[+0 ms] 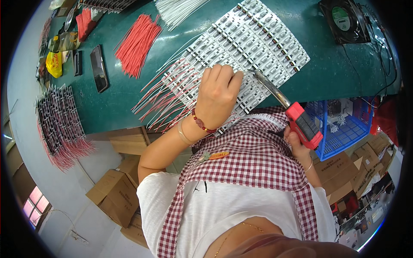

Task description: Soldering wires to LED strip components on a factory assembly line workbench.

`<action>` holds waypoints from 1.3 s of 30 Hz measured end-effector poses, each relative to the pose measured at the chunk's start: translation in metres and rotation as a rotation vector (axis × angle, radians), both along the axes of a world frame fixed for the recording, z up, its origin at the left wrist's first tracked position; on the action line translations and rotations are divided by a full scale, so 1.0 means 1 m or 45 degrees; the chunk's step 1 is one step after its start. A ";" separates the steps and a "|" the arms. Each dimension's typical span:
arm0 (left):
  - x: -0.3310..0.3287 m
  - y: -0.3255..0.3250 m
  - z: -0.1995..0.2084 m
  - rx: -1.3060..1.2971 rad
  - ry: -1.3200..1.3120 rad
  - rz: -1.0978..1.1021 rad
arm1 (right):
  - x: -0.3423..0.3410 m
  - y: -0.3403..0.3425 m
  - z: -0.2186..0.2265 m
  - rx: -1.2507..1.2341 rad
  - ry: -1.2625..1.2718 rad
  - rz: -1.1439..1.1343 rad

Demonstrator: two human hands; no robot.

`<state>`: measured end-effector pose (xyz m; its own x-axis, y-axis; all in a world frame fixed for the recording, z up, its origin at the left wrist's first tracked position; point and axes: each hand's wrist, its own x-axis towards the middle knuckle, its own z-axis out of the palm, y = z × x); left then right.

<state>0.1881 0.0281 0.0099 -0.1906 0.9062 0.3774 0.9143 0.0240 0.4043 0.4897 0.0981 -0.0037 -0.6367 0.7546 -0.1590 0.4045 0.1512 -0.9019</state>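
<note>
A panel of many small white circuit boards (275, 41) lies slanted on the green table. Red and white wires (159, 101) stick out from its left part. My left hand (220, 88) rests over the middle of the panel, fingers curled together; their tips and whatever they pinch are hidden. In my right hand (297, 144), at the table's near edge, is a soldering iron (303, 122) with a red and black handle. Its metal shaft points up and left, and the thin tip reaches the boards just right of my left fingers.
Bundles of red wires (137, 45) and white wires (178, 10) lie beyond the panel, with a phone (99, 69) to the left. Wired boards (60, 124) are stacked at the left edge. A black fan (344, 19) stands far right, above a blue crate (344, 129).
</note>
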 end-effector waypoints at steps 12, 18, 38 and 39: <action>0.000 0.000 0.001 -0.018 0.011 0.007 | -0.004 -0.001 0.005 -0.080 -0.034 0.024; 0.000 0.000 0.003 -0.018 0.021 0.043 | -0.003 -0.003 0.011 -0.133 0.048 -0.109; 0.011 0.000 0.003 0.005 -0.061 -0.001 | 0.011 -0.003 0.005 -0.020 -0.031 0.016; 0.011 0.000 0.003 0.004 -0.060 -0.001 | 0.012 -0.003 0.005 -0.084 0.013 0.000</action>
<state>0.1989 0.0280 0.0128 -0.2075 0.9051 0.3710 0.8942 0.0218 0.4471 0.5012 0.0948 0.0008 -0.6382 0.7428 -0.2021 0.3956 0.0913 -0.9139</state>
